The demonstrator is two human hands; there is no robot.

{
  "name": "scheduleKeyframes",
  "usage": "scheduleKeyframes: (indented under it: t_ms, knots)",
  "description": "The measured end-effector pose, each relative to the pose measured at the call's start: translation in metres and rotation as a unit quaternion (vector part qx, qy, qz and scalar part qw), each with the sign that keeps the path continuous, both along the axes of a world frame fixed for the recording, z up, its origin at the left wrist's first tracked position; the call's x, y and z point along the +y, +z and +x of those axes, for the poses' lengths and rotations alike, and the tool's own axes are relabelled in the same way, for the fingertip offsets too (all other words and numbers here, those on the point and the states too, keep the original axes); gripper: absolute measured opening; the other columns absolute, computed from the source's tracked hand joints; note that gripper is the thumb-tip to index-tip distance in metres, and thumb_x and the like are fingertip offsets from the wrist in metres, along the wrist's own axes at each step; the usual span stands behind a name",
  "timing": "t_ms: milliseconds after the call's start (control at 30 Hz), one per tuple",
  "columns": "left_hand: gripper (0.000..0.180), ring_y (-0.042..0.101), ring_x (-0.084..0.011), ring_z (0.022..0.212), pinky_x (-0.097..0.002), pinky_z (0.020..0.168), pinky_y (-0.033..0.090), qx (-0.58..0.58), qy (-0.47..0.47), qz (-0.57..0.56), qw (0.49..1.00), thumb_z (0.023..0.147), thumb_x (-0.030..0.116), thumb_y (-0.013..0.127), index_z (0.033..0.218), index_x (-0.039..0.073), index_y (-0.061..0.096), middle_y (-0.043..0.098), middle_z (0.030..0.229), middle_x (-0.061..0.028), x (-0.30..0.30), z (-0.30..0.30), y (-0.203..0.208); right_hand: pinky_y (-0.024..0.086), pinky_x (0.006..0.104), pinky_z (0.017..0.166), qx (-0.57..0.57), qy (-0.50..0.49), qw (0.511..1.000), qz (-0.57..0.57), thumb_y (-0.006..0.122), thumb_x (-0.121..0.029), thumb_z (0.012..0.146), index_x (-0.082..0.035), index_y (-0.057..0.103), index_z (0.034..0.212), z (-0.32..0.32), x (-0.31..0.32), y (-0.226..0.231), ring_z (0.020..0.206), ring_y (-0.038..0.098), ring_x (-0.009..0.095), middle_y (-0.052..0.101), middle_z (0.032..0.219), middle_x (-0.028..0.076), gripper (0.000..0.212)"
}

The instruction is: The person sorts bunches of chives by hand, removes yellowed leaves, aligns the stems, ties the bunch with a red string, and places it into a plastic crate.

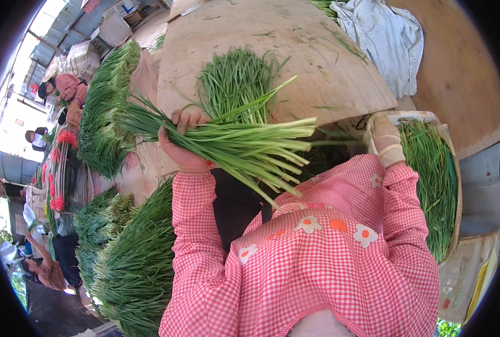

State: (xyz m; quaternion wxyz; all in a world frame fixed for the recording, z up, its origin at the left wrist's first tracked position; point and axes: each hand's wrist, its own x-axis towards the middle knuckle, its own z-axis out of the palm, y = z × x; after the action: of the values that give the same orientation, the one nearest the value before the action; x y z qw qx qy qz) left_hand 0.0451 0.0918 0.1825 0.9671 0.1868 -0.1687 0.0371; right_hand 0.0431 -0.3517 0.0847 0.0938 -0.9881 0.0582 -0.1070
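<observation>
Bunch (244,140) of long green stalks crosses the middle of the scene, leafy tips to the left, pale ends to the right. The person's left hand (178,154), bare, is wrapped around it with fingers curled, gripping it toward the leafy end. The right hand (386,137), in what looks like a pale glove, is down at the left rim of a tub (421,116) full of greens; I cannot tell whether its fingers are spread or pinching anything.

Just beyond the bunch, a loose pile (233,81) of leaves lies on a wooden board (177,50). A crumpled white cloth (382,42) lies at the far right. Thick stacks (132,264) of greens line the left side, near and far. The person wears a pink checked smock (317,269) with flowers. Other people (70,87) are at the far left.
</observation>
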Motion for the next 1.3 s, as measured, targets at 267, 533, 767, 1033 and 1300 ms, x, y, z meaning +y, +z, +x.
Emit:
scheduleKeyframes:
  t_ms: [267, 533, 767, 1033, 1300]
  knots:
    - [0.028, 0.038, -0.0068, 0.065, -0.0246, 0.065, 0.032, -0.093, -0.084, -0.048, 0.991, 0.078, 0.03, 0.06, 0.094, 0.012, 0.047, 0.046, 0.068, 0.0078, 0.022, 0.023, -0.024, 0.044, 0.033, 0.085, 0.14, 0.232, 0.871, 0.41, 0.065, -0.02, 0.078, -0.006, 0.049, 0.122, -0.019, 0.082, 0.04, 0.094, 0.055, 0.022, 0.055, 0.107, 0.009, 0.049]
    - [0.028, 0.039, -0.006, 0.065, -0.0234, 0.068, 0.032, -0.139, -0.123, -0.099, 0.978, 0.081, 0.028, 0.059, 0.098, 0.01, 0.044, 0.047, 0.067, 0.0074, 0.016, 0.023, -0.036, 0.042, 0.0174, 0.057, 0.36, 0.294, 0.687, 0.559, 0.053, -0.007, 0.088, -0.006, 0.058, 0.089, -0.042, 0.151, 0.041, 0.062, 0.048, 0.005, 0.055, 0.072, -0.004, 0.005]
    - [0.025, 0.039, -0.0066, 0.066, -0.0235, 0.068, 0.033, -0.155, -0.162, -0.093, 0.97, 0.082, 0.024, 0.058, 0.096, 0.01, 0.043, 0.047, 0.066, 0.0061, 0.016, 0.022, -0.037, 0.047, 0.0297, 0.075, -0.046, 0.229, 0.869, 0.436, 0.059, -0.021, 0.084, -0.004, 0.06, 0.099, -0.02, 0.095, 0.064, 0.082, 0.06, 0.02, 0.063, 0.082, 0.009, 0.023]
    - [0.027, 0.044, -0.0084, 0.074, -0.0279, 0.078, 0.035, -0.109, -0.114, -0.067, 0.985, 0.081, 0.025, 0.058, 0.098, 0.011, 0.044, 0.051, 0.075, 0.0066, -0.004, 0.024, -0.039, 0.048, 0.042, 0.065, 0.186, 0.349, 0.897, 0.199, 0.051, -0.031, 0.087, -0.009, 0.058, 0.095, -0.048, 0.149, 0.054, 0.075, 0.06, 0.034, 0.062, 0.076, 0.015, 0.024]
    - [0.021, 0.051, -0.0198, 0.106, -0.0598, 0.103, 0.024, -0.038, -0.008, 0.03, 0.999, 0.083, 0.032, 0.05, 0.09, 0.012, 0.053, 0.058, 0.099, -0.0016, -0.008, 0.01, -0.042, 0.046, 0.0406, 0.062, 0.146, 0.379, 0.84, 0.359, 0.049, -0.024, 0.089, -0.006, 0.057, 0.093, -0.061, 0.167, 0.055, 0.074, 0.059, 0.036, 0.06, 0.078, 0.017, 0.02]
